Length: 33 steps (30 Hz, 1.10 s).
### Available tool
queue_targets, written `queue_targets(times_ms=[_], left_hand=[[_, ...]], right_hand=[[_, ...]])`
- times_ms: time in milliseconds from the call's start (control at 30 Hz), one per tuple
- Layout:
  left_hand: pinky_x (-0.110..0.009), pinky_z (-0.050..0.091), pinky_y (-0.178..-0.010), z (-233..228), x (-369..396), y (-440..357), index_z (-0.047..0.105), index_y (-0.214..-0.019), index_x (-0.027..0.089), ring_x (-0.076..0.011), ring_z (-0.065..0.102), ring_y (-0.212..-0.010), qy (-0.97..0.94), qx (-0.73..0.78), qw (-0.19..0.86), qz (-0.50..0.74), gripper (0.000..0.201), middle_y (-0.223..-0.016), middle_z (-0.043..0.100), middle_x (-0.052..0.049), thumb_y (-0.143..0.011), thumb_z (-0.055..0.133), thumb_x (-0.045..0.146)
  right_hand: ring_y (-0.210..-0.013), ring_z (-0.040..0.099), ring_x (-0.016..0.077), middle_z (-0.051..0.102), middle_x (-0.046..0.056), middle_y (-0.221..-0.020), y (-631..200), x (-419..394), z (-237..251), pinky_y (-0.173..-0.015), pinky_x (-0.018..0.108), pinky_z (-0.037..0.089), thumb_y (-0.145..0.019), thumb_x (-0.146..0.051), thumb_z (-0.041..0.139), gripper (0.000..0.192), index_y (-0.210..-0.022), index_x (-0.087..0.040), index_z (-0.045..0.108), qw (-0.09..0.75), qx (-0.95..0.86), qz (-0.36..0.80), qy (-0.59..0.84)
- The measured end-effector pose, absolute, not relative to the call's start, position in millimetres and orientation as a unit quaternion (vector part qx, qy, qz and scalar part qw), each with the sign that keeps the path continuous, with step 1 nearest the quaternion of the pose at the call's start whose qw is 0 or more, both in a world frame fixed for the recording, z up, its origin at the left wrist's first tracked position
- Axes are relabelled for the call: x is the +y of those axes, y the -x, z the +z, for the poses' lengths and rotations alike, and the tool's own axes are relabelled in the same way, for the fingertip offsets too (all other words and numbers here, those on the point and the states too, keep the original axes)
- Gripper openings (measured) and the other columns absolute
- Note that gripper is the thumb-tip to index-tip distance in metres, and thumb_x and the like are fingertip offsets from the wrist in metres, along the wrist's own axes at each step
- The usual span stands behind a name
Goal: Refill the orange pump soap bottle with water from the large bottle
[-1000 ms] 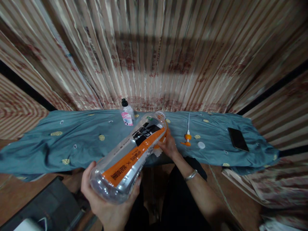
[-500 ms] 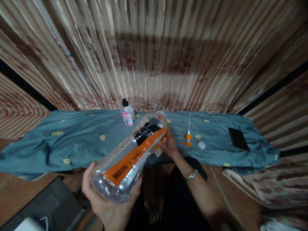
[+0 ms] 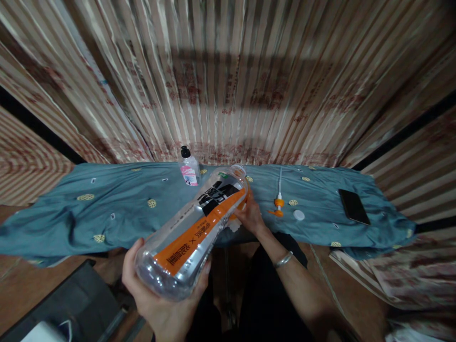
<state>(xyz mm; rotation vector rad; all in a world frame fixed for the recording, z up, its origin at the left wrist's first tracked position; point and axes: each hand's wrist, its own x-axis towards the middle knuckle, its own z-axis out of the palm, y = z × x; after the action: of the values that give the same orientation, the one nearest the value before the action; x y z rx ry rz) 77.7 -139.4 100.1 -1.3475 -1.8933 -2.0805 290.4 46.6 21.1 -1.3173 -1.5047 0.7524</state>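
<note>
My left hand [image 3: 162, 297] is wrapped around the base of a large clear plastic bottle [image 3: 190, 232] with an orange, silver and black label. The bottle lies tilted across the view, its base toward me and its uncapped-looking mouth [image 3: 238, 169] pointing away over the table. Near its neck, my right hand [image 3: 251, 216] is closed around an orange object [image 3: 242, 205], mostly hidden behind the bottle. A crumpled white thing [image 3: 233, 225] shows just below. To the right lie an orange-and-white pump head [image 3: 278, 203] with a long tube and a white round cap [image 3: 299, 215].
A small clear bottle [image 3: 189, 170] with a black cap and pink label stands at the back. A black phone [image 3: 354, 206] lies at the right on the teal patterned cloth [image 3: 128, 209]. Striped curtains [image 3: 228, 85] hang behind. A dark seat [image 3: 67, 299] is at lower left.
</note>
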Motion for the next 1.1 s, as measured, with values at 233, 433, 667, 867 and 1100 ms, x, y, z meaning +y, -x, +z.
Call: queue_targets(times_ms=[233, 433, 667, 867, 1100], left_hand=[[-0.048, 0.048, -0.145, 103.1, -139.7, -80.6, 0.064, -0.169, 0.020, -0.0291, 0.070, -0.138, 0.423, -0.609, 0.008, -0.670, 0.119, -0.157, 0.069, -0.012, -0.072, 0.113, 0.068], [-0.040, 0.047, -0.142, 103.0, -140.8, -80.3, 0.064, -0.173, 0.019, -0.0274, 0.069, -0.141, 0.431, -0.606, 0.003, -0.668, 0.122, -0.159, 0.068, -0.011, -0.073, 0.113, 0.069], [-0.048, 0.047, -0.144, 101.2, -140.1, -80.1, 0.064, -0.172, 0.019, -0.0297, 0.069, -0.141, 0.424, -0.612, 0.001, -0.668, 0.122, -0.160, 0.067, -0.013, -0.073, 0.113, 0.070], [-0.050, 0.048, -0.145, 102.1, -137.9, -80.4, 0.065, -0.169, 0.020, -0.0294, 0.071, -0.136, 0.422, -0.611, 0.016, -0.669, 0.120, -0.156, 0.070, -0.012, -0.072, 0.112, 0.072], [-0.059, 0.046, -0.146, 102.9, -138.3, -79.4, 0.064, -0.166, 0.023, -0.0323, 0.071, -0.136, 0.410, -0.625, 0.000, -0.665, 0.124, -0.156, 0.070, -0.012, -0.065, 0.112, 0.078]], right_hand=[[-0.120, 0.092, 0.0438, 0.092, 0.014, -0.131, -291.1, 47.2, 22.9, -0.106, 0.063, 0.078, -0.081, -0.056, 0.097, 0.079, -0.147, -0.026, 0.067, 0.486, -0.612, 0.321, 0.535], [-0.121, 0.093, 0.0438, 0.093, 0.016, -0.134, -290.2, 46.3, 23.4, -0.107, 0.063, 0.079, -0.081, -0.055, 0.097, 0.083, -0.151, -0.023, 0.066, 0.480, -0.610, 0.316, 0.545], [-0.118, 0.092, 0.0450, 0.093, 0.015, -0.130, -290.9, 47.0, 23.0, -0.106, 0.066, 0.078, -0.081, -0.060, 0.098, 0.080, -0.146, -0.025, 0.066, 0.480, -0.610, 0.322, 0.543], [-0.121, 0.092, 0.0458, 0.092, 0.016, -0.132, -290.8, 46.5, 24.9, -0.107, 0.065, 0.078, -0.081, -0.059, 0.097, 0.083, -0.149, -0.024, 0.065, 0.477, -0.606, 0.331, 0.544], [-0.120, 0.092, 0.0454, 0.093, 0.017, -0.132, -289.7, 47.9, 22.6, -0.106, 0.065, 0.078, -0.081, -0.064, 0.096, 0.085, -0.149, -0.025, 0.065, 0.479, -0.610, 0.317, 0.546]])
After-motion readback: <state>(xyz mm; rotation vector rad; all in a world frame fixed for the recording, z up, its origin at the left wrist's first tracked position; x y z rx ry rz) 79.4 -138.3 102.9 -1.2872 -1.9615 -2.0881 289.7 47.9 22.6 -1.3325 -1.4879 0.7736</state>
